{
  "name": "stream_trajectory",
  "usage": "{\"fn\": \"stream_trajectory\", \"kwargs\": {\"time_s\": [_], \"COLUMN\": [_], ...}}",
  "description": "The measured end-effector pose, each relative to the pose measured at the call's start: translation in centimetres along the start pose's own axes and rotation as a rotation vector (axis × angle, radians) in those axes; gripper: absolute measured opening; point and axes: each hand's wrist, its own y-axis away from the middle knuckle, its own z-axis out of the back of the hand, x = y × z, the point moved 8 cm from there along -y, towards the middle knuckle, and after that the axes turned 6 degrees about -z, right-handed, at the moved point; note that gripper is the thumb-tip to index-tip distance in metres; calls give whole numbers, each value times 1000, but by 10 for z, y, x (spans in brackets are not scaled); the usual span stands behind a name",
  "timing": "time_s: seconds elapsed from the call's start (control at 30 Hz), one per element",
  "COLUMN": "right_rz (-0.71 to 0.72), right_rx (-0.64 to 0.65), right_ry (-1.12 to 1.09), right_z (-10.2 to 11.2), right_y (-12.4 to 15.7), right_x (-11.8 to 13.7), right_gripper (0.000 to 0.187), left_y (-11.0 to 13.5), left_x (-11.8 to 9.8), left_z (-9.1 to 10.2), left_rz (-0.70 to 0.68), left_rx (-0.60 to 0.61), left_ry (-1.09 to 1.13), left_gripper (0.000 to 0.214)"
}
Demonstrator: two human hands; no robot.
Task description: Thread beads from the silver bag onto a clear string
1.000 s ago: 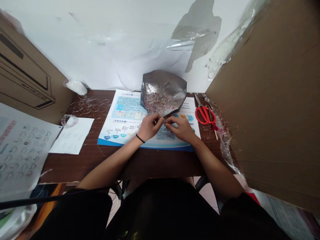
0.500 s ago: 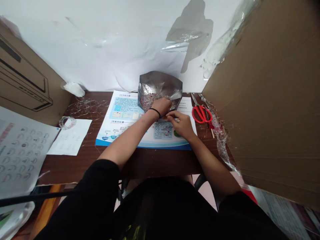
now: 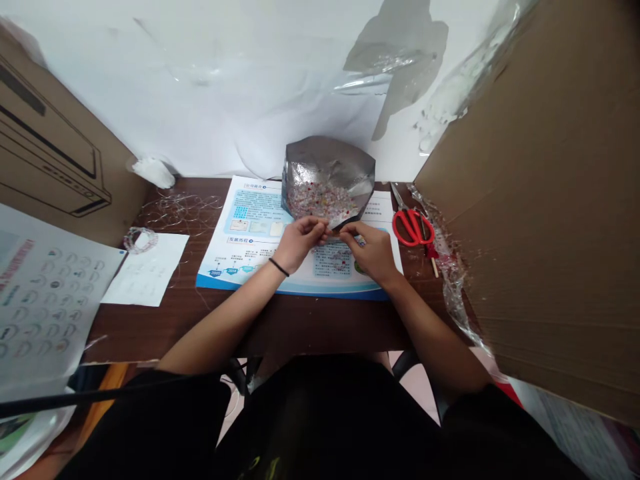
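An open silver foil bag (image 3: 345, 153) holds many small pink, white and red beads (image 3: 320, 199). In front of its mouth, my left hand (image 3: 300, 243) is closed in a pinch, a dark band round its wrist. Whatever is between its fingertips is too small to name. My right hand (image 3: 373, 252) pinches close beside it, thumb and forefinger together, on something I cannot make out. Small reddish specks, apparently beads (image 3: 342, 255), show just below the fingertips; whether they are strung is unclear. Both hands are above a printed blue and white sheet (image 3: 240, 230).
Red-handled scissors (image 3: 414, 228) lie at the right near crumpled clear plastic (image 3: 453, 300). To the left are loose clear threads (image 3: 183, 212), a beaded ring (image 3: 140, 241) and white paper (image 3: 153, 280). Cardboard walls (image 3: 540, 200) flank the brown table (image 3: 300, 323).
My left hand has come out of the bag, back toward me, and now meets my right hand in front of it. The beads inside are uncovered. The camera view has shifted slightly.
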Motion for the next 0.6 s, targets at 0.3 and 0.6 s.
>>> {"fn": "stream_trajectory", "kwargs": {"time_s": [0.3, 0.6], "right_rz": [134, 18], "right_rx": [-12, 66], "right_ry": [83, -101], "right_z": [-8, -15], "right_y": [6, 6], "right_x": [12, 10], "right_gripper": [16, 12], "left_y": [22, 20], "left_x": [21, 22], "left_z": [-13, -11], "left_rz": [208, 184], "left_rx": [43, 61], "left_ry": [370, 367], "left_gripper": [34, 26]}}
